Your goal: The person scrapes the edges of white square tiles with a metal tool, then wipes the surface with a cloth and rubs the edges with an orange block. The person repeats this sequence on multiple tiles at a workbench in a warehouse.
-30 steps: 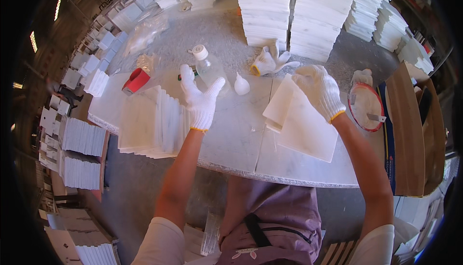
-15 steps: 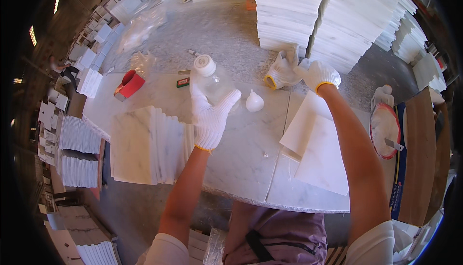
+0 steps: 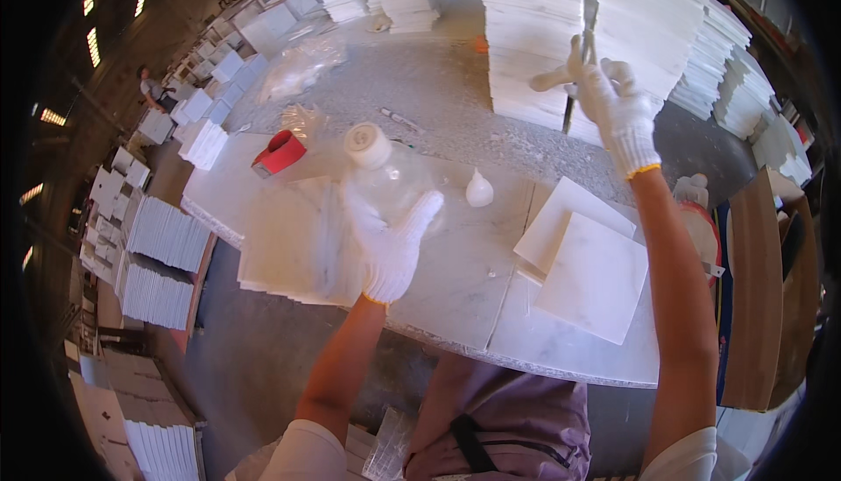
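Both my hands wear white knit gloves with yellow cuffs. My left hand (image 3: 385, 249) is wrapped round the lower part of a clear plastic bottle (image 3: 401, 185) with a white cap, beside a stack of marble tiles (image 3: 285, 240). Over the far side of the table, in front of tall tile stacks, my right hand (image 3: 613, 104) is raised. Its fingers look spread, and I make out nothing in them. A small white teardrop-shaped squeeze bulb (image 3: 479, 190) stands right of the bottle. Two square marble tiles (image 3: 597, 275) overlap on the right of the table.
A red tape roll (image 3: 279, 153) lies at the table's left, with a pen-like white stick (image 3: 403, 120) farther back. Tall tile stacks (image 3: 534, 38) rise behind. At right stand a cardboard box (image 3: 755, 297) and a red-rimmed bowl (image 3: 703, 231). Another person (image 3: 154, 91) is far left.
My right hand has lifted up and away from where a loose glove lay; that glove no longer shows on the table. My left hand stays on the bottle. The whole view has shifted slightly.
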`<act>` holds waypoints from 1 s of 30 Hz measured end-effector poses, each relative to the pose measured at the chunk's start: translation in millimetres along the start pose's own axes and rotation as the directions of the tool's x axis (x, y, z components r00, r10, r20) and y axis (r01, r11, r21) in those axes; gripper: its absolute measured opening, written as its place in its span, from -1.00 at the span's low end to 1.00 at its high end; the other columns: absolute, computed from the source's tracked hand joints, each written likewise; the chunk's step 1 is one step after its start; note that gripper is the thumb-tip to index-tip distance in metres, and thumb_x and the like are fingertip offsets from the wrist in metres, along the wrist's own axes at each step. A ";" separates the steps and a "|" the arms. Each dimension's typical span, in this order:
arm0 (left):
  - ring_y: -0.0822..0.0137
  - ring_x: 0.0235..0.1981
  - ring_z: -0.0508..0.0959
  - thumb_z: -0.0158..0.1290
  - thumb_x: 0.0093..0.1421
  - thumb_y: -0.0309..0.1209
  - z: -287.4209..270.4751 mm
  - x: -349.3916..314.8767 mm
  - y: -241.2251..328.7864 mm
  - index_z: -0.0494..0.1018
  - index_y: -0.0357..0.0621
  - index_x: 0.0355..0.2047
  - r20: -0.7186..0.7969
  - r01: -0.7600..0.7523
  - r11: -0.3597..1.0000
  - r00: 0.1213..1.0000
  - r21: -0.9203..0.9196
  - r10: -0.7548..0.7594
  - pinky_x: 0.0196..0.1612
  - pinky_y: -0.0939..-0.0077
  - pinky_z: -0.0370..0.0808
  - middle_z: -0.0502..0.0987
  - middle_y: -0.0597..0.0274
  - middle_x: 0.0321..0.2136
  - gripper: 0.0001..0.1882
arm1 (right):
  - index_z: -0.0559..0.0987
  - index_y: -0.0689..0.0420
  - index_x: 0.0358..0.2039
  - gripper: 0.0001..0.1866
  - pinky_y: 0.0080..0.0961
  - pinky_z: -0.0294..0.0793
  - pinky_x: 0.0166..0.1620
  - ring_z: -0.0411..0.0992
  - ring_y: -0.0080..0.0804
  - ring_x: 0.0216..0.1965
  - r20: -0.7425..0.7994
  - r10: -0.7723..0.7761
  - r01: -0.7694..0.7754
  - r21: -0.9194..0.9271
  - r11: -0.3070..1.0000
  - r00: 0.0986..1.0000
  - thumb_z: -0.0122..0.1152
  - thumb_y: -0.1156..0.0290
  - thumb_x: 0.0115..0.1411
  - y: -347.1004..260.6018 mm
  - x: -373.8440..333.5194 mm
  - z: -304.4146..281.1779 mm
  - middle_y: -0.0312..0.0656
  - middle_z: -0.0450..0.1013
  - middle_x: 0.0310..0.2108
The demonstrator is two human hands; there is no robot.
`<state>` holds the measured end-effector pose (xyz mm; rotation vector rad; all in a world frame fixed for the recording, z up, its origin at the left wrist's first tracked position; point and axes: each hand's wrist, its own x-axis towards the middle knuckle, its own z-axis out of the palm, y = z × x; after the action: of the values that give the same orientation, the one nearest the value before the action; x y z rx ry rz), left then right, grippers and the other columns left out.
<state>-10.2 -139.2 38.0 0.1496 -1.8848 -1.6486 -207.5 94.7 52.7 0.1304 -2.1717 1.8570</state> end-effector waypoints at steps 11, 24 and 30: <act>0.14 0.28 0.28 0.41 -0.09 -0.22 -9.7 -71.1 56.2 0.06 -0.21 0.33 0.512 -0.256 0.925 0.855 0.282 0.081 0.27 0.30 0.27 0.22 -0.01 0.27 0.06 | 0.52 0.20 0.09 -0.66 -0.47 0.27 0.23 0.40 -0.42 0.09 0.148 -0.171 0.166 0.048 0.985 0.974 -0.01 0.41 0.35 -81.6 -199.1 -119.2 -0.12 0.47 0.06; 0.14 -0.14 0.51 0.28 -0.04 0.02 50.4 -132.4 56.3 0.19 0.17 0.29 0.871 -0.796 0.421 0.491 0.435 0.030 -0.16 0.25 0.49 0.44 0.19 -0.06 -0.11 | 0.57 0.26 -0.03 -0.71 -0.50 0.44 -0.02 0.48 -0.43 -0.11 -0.105 0.185 -0.178 0.070 0.981 0.977 0.16 0.44 0.26 -0.3 -323.3 -130.3 0.00 0.54 -0.11; 0.08 -0.09 0.49 0.36 -0.14 -0.17 54.7 -126.7 67.4 0.27 0.08 0.24 0.895 -0.843 0.336 0.445 0.421 -0.006 -0.05 0.18 0.45 0.45 0.18 -0.10 -0.12 | 0.50 0.30 0.06 -0.64 -0.51 0.38 0.09 0.43 -0.43 0.01 -0.061 0.198 -0.180 0.229 0.957 0.978 0.14 0.44 0.28 1.8 -336.8 -122.7 -0.05 0.50 0.01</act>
<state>83.7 -18.4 51.7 -0.8823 -2.8725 -0.0404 132.9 177.3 -23.1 -0.1136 -1.9753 2.1667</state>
